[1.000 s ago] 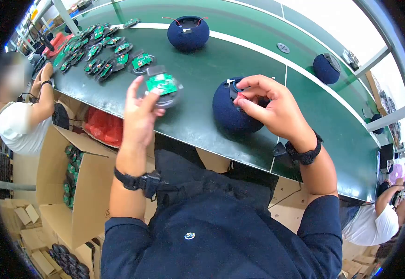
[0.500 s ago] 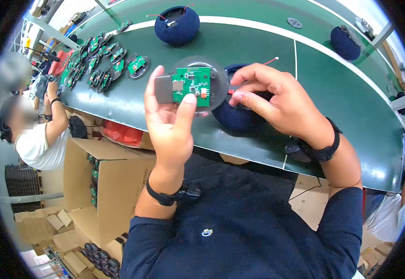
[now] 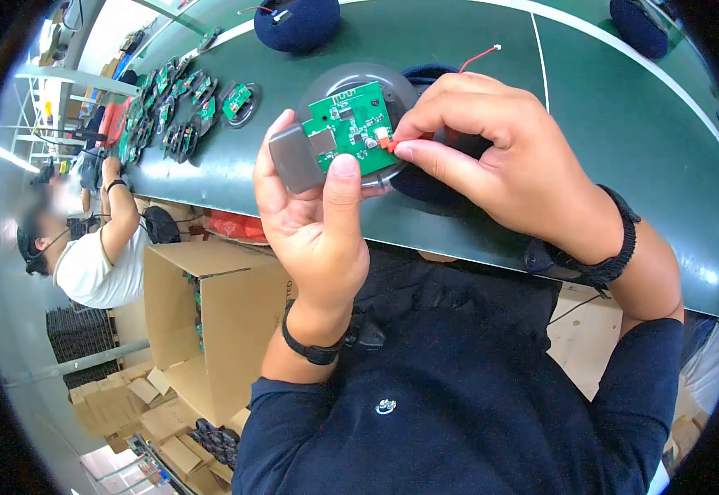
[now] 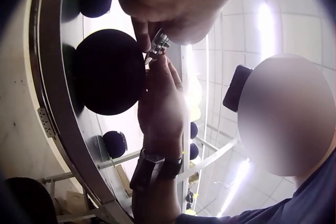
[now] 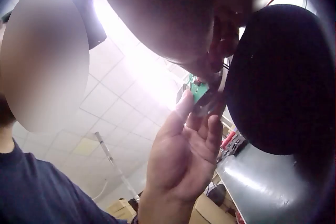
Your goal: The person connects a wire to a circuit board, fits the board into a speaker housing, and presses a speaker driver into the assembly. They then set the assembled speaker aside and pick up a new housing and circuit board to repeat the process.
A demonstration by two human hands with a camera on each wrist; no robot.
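The left hand (image 3: 318, 223) grips a round clear-edged disc carrying a green circuit board (image 3: 351, 132) and a grey block (image 3: 296, 158), thumb on the board's lower edge. At the board's right side, the right hand (image 3: 500, 148) pinches a small red connector (image 3: 388, 144) against a white socket. Behind both hands sits a dark blue fabric ball (image 3: 425, 188), partly hidden, with a red wire (image 3: 479, 59) rising from it. In the right wrist view the board (image 5: 198, 91) stands beside the dark ball (image 5: 281, 79), above the left palm (image 5: 181, 161).
Several board-and-disc pieces (image 3: 180, 140) lie at the green table's left. More blue balls (image 3: 298, 25) stand along the far side. Below the table's front edge is an open cardboard box (image 3: 244, 338). A person in a white shirt (image 3: 100, 268) sits at the left.
The left hand has brought the disc and board from the left to in front of the ball. The right hand has moved the red connector from the ball to the board's edge.
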